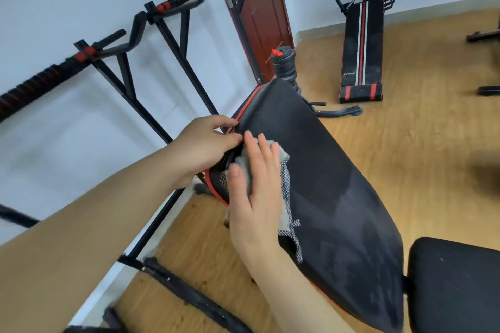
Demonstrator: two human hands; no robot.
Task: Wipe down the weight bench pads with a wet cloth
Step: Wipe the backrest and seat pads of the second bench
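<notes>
**Cloth pressed flat on the back pad, other hand gripping its edge**

On my feed the wooden floor fills the right half. Along the wall, one black pull-up frame runs off the left and bottom edges; I cannot see its full extent.

I count two bench pads. The long black back pad slopes across the centre, dusty grey streaks on its lower part, its near corner cut by the frame edge. The seat pad is cropped at the bottom right.

Beyond them lies one striped sit-up board, with one brown door at the top. The stack of weight plates behind the pad is too blurred to count.

Two bare hands are in view. The left hand clasps the pad's red-piped left edge, fingertips curled over it. The right hand lies flat, fingers straight, pressing the one cloth against the upper left part of the back pad. The palm covers most of the cloth; only grey fabric and a checked border peek out.
</notes>
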